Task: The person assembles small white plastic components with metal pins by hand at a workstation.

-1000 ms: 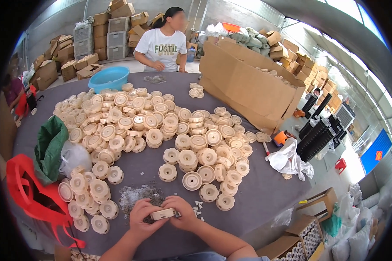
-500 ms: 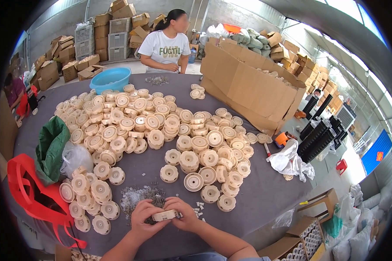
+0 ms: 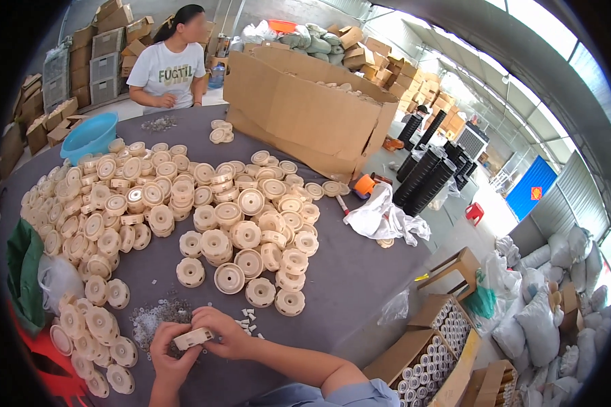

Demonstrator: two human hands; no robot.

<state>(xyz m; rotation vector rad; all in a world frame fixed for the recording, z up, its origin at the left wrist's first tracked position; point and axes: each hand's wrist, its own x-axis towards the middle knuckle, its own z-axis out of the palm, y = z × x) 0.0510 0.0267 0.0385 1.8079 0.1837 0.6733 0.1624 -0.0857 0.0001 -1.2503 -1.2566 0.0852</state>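
My left hand and my right hand together hold one cream plastic wheel on its edge, low over the grey table. Just left of the hands lies a small heap of clear little parts. A few tiny white pieces lie to the right of my right hand. Several cream wheels like the held one cover the table beyond, some stacked, with another cluster at my left.
A large open cardboard box stands at the far right of the table, a blue basin at the far left. A person in a white shirt works at the far side. Green cloth and white rag lie at the edges.
My hands stay in the same spot with the wheel between them, only the fingers shifting slightly. The person at the far side has moved a little.
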